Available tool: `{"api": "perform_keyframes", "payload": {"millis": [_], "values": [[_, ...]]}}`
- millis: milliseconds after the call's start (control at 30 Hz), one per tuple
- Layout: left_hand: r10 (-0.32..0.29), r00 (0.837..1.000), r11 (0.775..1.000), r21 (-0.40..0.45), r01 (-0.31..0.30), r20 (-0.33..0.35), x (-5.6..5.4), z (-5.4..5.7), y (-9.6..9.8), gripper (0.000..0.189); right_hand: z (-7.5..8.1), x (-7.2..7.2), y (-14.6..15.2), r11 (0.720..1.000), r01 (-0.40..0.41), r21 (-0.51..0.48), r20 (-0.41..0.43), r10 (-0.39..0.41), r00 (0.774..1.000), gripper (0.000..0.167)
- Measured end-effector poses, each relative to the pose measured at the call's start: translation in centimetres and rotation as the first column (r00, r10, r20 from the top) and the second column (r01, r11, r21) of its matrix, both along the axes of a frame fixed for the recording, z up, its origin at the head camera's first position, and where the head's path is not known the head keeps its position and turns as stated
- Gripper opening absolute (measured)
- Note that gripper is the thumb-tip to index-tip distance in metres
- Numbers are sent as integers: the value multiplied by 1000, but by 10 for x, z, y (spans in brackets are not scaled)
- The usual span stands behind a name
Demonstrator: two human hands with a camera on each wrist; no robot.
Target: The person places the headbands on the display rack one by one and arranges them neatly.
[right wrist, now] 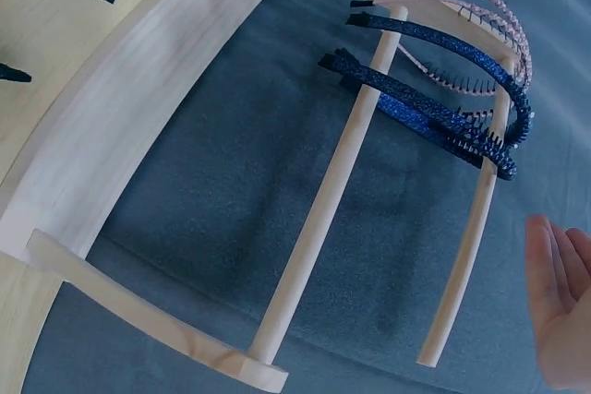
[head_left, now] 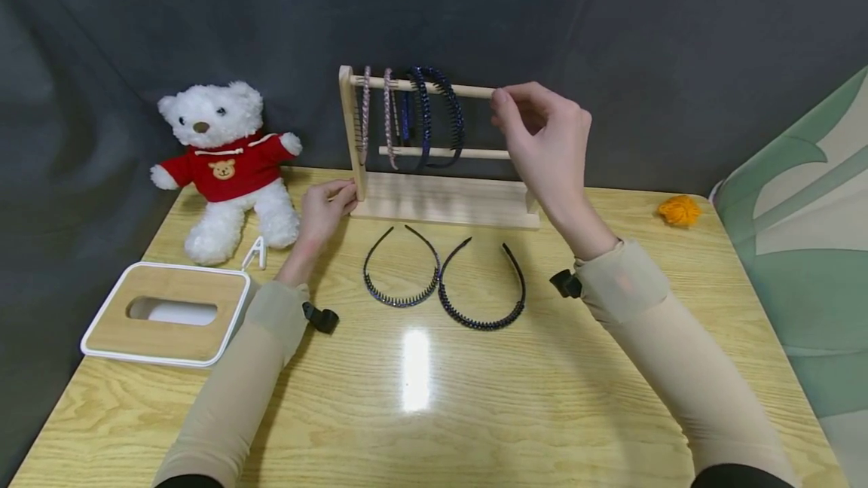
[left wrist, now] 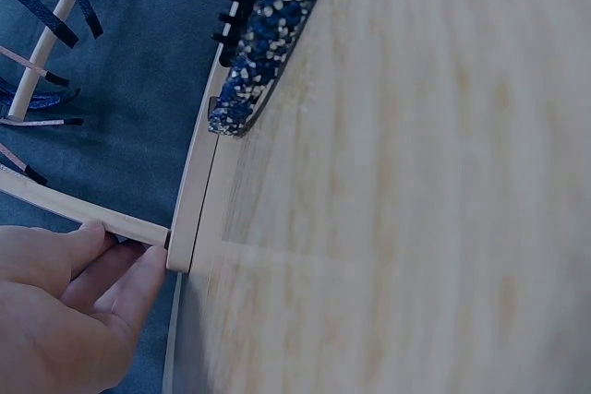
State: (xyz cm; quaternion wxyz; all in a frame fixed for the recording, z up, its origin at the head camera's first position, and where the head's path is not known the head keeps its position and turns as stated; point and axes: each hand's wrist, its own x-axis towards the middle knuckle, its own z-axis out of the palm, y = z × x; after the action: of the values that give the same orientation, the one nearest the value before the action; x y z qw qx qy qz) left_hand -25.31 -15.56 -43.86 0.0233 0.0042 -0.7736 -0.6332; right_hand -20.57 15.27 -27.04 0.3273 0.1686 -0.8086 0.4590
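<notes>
A light wooden headband rack [head_left: 441, 198] stands at the back of the table, with an upper rod [head_left: 475, 92] and a lower rod [head_left: 484, 154]. Pink braided headbands [head_left: 389, 115] and dark blue toothed headbands [head_left: 423, 115] hang on it toward the left. My left hand [left wrist: 78, 297] pinches the left upright [left wrist: 88, 209] close to the base. Fingers bent, my right hand [head_left: 552, 141] is beside the upper rod's free right end; the right wrist view shows a gap between them. Two dark toothed headbands, one glittery blue [head_left: 400, 302] and one black [head_left: 484, 324], lie before the rack.
On the left sits a white teddy bear [head_left: 233, 164] in a red top. Before it are a wood-topped tissue box [head_left: 172, 281] and a small white letter A [head_left: 255, 252]. An orange yarn ball [head_left: 679, 210] lies at the back right. Dark cloth [head_left: 644, 44] hangs behind.
</notes>
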Motion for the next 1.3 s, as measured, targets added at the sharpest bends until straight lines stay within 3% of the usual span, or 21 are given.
{"api": "perform_keyframes", "payload": {"millis": [700, 1300], "values": [[1, 1000, 1000, 5, -1, 5, 0, -2, -1, 31, -19, 37, 22, 996, -68, 54, 50, 66, 997, 20], [11, 1000, 1000, 0, -11, 0, -1, -1, 0, 29, -51, 64, 40, 990, -80, 120, 150, 62, 987, 14]]}}
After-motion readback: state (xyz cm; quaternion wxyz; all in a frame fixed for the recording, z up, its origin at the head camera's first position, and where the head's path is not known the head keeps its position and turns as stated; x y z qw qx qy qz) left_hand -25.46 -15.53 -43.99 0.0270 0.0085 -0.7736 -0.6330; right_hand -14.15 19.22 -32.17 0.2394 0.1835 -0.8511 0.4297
